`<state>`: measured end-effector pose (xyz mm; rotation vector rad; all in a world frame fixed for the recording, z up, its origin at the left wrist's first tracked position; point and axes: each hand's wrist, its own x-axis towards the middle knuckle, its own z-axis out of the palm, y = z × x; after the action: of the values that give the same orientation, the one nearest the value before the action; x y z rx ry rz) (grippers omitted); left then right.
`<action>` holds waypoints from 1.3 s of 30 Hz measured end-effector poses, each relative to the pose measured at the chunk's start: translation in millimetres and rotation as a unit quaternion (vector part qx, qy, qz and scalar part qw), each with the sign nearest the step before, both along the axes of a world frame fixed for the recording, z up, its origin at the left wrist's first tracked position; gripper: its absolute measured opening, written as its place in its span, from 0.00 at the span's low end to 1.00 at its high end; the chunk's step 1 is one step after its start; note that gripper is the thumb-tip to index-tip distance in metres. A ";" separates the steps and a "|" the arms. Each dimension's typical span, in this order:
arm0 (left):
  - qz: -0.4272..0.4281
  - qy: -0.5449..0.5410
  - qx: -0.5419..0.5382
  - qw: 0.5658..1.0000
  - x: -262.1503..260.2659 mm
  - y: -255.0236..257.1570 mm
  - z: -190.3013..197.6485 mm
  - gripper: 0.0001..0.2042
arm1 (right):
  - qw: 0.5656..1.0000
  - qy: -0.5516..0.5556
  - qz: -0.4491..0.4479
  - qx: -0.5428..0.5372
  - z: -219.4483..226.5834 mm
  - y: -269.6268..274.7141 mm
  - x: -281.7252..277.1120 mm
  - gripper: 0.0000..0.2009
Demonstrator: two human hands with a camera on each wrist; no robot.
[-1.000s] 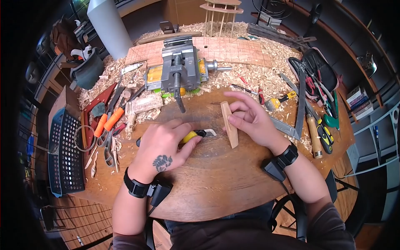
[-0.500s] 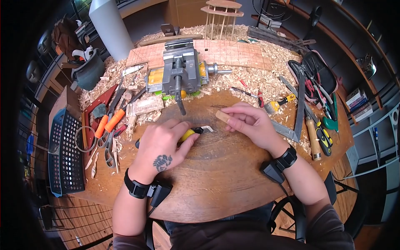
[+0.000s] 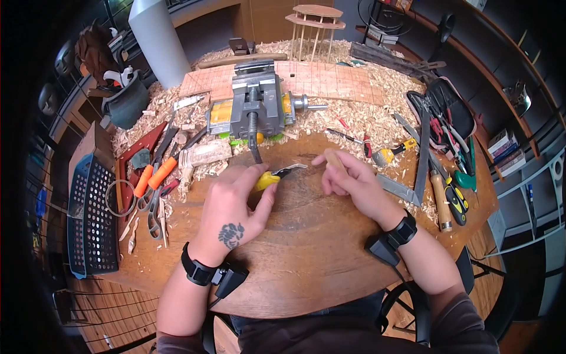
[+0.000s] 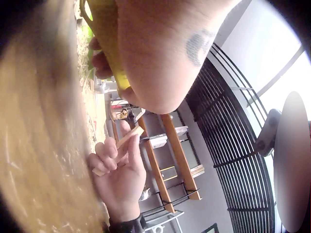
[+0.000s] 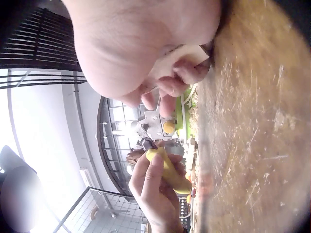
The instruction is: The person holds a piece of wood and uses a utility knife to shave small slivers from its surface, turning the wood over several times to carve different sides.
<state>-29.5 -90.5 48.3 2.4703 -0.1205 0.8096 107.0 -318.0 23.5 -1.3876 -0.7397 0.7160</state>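
My left hand [image 3: 231, 197] grips a yellow utility knife [image 3: 266, 180] above the wooden table. Its blade [image 3: 296, 167] points right, toward the other hand. In the right wrist view the knife's handle [image 5: 170, 172] lies in the curled fingers, the thumb along it. Facing it, my right hand [image 3: 361, 187] holds a small flat piece of wood [image 3: 335, 160], seen nearly end-on from the head. From the left wrist its pale edge [image 4: 130, 137] shows between thumb and fingers. A gap separates blade and wood.
A grey vise [image 3: 256, 100] stands beyond the hands among wood shavings. Scissors [image 3: 154, 218] and orange-handled tools [image 3: 160, 171] lie left, near a blue perforated basket [image 3: 94, 230]. A metal square [image 3: 401, 190], a wooden-handled tool [image 3: 441, 203] and a tool case [image 3: 451, 106] are at right.
The wood has been turned in my right hand, from standing broadside to nearly end-on. My left hand has lifted slightly with the knife and moved a little forward and right.
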 end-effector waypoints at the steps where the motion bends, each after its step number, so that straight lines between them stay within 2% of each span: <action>1: -0.008 0.009 0.005 1.000 0.0 0.4 -0.7 0.11 | 1.000 0.000 0.001 0.000 -0.9 -0.7 1.5 0.15; 4: -0.006 0.023 0.002 1.000 -1.4 -1.6 -1.2 0.11 | 0.999 0.025 0.019 0.014 -3.8 -2.1 4.6 0.18; 7: 0.008 0.017 -0.019 1.000 -1.7 -8.2 -3.0 0.10 | 1.000 0.005 -0.015 0.010 -6.8 3.5 -3.6 0.18; 12: 0.003 0.021 -0.050 0.999 -1.5 -14.2 -3.1 0.10 | 0.998 0.043 -0.044 0.031 -11.5 11.7 -17.2 0.17; 15: -0.004 -0.014 -0.040 0.999 -0.8 -15.6 -4.8 0.11 | 1.000 -0.002 -0.007 0.024 -12.7 11.1 -17.2 0.17; 16: -0.001 0.020 -0.056 0.998 -3.0 -17.3 -2.5 0.13 | 1.000 -0.003 -0.006 0.024 -9.8 9.9 -17.7 0.17; 18: 0.002 0.053 -0.071 0.996 -3.5 -19.1 -2.2 0.14 | 0.998 0.052 0.017 -0.015 -2.1 7.1 -19.9 0.19; 22: -0.010 0.012 -0.022 1.000 -1.4 -21.1 -7.3 0.17 | 0.996 0.090 0.027 -0.005 -6.0 6.4 -25.2 0.22; 25: -0.012 0.000 0.016 1.000 -0.7 -25.7 -9.4 0.19 | 0.990 0.136 -0.013 -0.023 -8.8 6.9 -29.4 0.25; 27: -0.012 0.001 0.062 0.998 -1.1 -28.1 -9.1 0.19 | 0.998 0.057 0.032 -0.013 -9.1 5.0 -29.3 0.26; 34: -0.047 0.005 0.070 0.996 -2.8 -29.5 -16.4 0.21 | 0.999 0.007 0.020 -0.036 -10.0 5.9 -33.7 0.26; 36: -0.036 0.024 0.064 0.997 -5.1 -31.6 -13.2 0.22 | 0.997 -0.057 0.001 -0.043 -10.0 7.3 -34.6 0.27; 39: -0.024 0.039 0.057 0.997 -6.0 -32.6 -12.2 0.22 | 0.995 -0.087 -0.004 -0.055 -8.5 8.0 -34.7 0.27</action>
<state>-35.5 -123.2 36.1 2.5920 -0.2013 0.7030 72.4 -310.0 15.0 -1.5660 -0.8409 0.6432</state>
